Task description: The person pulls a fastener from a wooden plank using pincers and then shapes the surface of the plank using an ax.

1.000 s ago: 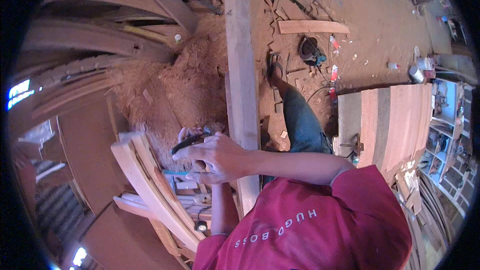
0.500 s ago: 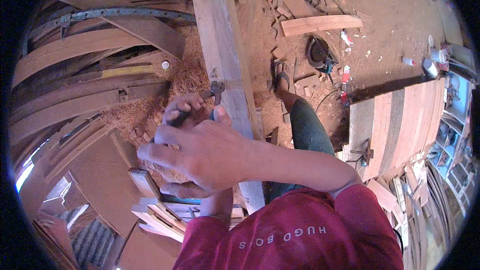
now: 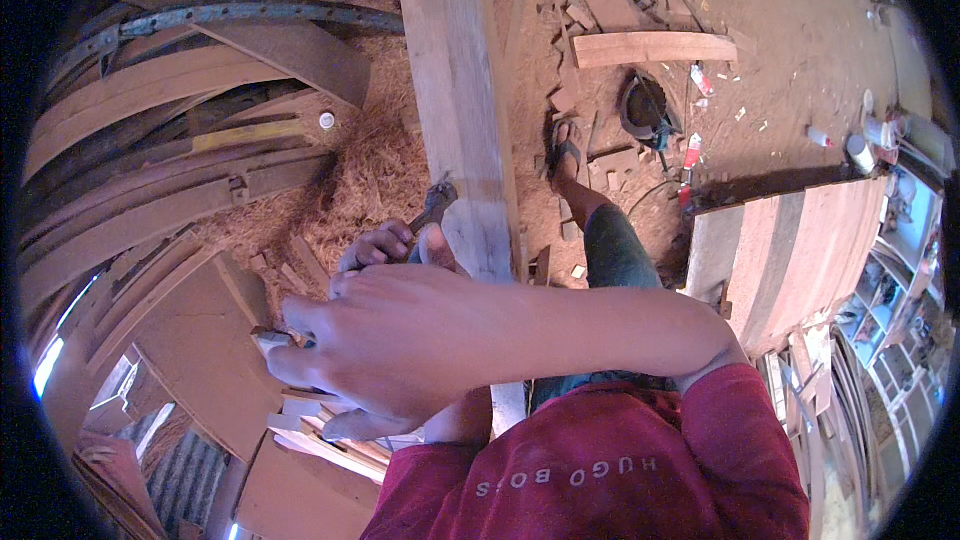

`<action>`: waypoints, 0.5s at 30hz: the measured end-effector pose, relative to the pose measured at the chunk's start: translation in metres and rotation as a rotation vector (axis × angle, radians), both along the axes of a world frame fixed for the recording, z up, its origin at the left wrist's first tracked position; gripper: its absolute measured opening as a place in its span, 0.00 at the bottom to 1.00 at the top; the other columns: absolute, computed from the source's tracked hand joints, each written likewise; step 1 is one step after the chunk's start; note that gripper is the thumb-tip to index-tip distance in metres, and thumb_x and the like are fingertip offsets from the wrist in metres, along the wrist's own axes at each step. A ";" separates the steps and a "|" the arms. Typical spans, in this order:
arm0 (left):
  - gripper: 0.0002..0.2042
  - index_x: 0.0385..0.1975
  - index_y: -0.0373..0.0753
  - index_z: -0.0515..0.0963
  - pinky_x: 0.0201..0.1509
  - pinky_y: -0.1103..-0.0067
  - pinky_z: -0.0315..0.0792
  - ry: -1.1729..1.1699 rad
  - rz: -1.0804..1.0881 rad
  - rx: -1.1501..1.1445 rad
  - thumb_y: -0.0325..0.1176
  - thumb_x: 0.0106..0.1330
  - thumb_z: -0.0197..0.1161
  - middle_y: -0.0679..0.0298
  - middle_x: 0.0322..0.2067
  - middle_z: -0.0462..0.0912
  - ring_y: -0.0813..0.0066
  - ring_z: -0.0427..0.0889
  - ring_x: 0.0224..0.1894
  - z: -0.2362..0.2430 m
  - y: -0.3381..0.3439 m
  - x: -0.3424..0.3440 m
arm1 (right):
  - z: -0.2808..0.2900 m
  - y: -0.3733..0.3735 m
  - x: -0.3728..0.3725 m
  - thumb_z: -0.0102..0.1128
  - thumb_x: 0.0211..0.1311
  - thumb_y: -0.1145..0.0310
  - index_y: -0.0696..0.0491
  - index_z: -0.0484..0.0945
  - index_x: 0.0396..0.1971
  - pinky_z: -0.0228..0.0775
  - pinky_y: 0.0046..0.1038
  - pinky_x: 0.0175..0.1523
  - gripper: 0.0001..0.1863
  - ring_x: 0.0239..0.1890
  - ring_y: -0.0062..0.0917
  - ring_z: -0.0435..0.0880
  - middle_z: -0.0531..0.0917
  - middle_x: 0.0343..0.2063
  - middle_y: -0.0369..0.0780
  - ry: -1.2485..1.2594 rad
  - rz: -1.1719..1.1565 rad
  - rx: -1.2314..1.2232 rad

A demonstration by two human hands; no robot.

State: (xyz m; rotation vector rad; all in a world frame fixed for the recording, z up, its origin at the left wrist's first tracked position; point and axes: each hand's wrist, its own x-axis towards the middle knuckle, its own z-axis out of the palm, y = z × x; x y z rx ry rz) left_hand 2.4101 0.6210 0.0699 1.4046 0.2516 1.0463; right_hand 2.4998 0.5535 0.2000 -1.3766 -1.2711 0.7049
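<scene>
The metal hand tool (image 3: 432, 208) juts out past the left hand (image 3: 385, 245), whose fingers (image 3: 372, 240) wrap its handle.

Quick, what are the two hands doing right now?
Left hand: fingers closed around a dark tool.
Right hand: fingers curled; what it holds cannot be told.

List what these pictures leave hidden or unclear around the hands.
- Head view: the right hand covers most of the left hand, so its grip is hidden.
- The dark tool shows only its tip; fingers hide the rest.
- The pale piece at the right fingertips is mostly covered.
- The curved slats below are cut off by the forearm.
</scene>
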 end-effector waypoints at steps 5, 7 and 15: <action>0.14 0.47 0.44 0.67 0.40 0.59 0.71 0.037 0.025 -0.002 0.39 0.68 0.59 0.57 0.35 0.77 0.59 0.78 0.35 -0.010 -0.001 0.007 | -0.002 0.015 0.034 0.62 0.56 0.42 0.58 0.78 0.45 0.76 0.49 0.44 0.32 0.44 0.49 0.83 0.80 0.39 0.51 0.055 0.087 -0.054; 0.13 0.46 0.44 0.66 0.40 0.59 0.71 0.080 0.069 0.035 0.38 0.68 0.60 0.57 0.35 0.77 0.59 0.78 0.35 -0.008 -0.002 0.004 | -0.006 0.021 0.032 0.60 0.58 0.41 0.59 0.80 0.41 0.75 0.50 0.45 0.31 0.46 0.50 0.82 0.81 0.38 0.52 0.037 0.070 0.038; 0.12 0.42 0.43 0.65 0.40 0.58 0.71 0.243 0.116 0.109 0.35 0.66 0.62 0.58 0.32 0.78 0.59 0.79 0.34 -0.014 -0.021 -0.004 | -0.007 0.029 0.000 0.54 0.63 0.51 0.55 0.81 0.29 0.76 0.43 0.43 0.20 0.36 0.41 0.84 0.84 0.32 0.46 -0.061 0.302 -0.232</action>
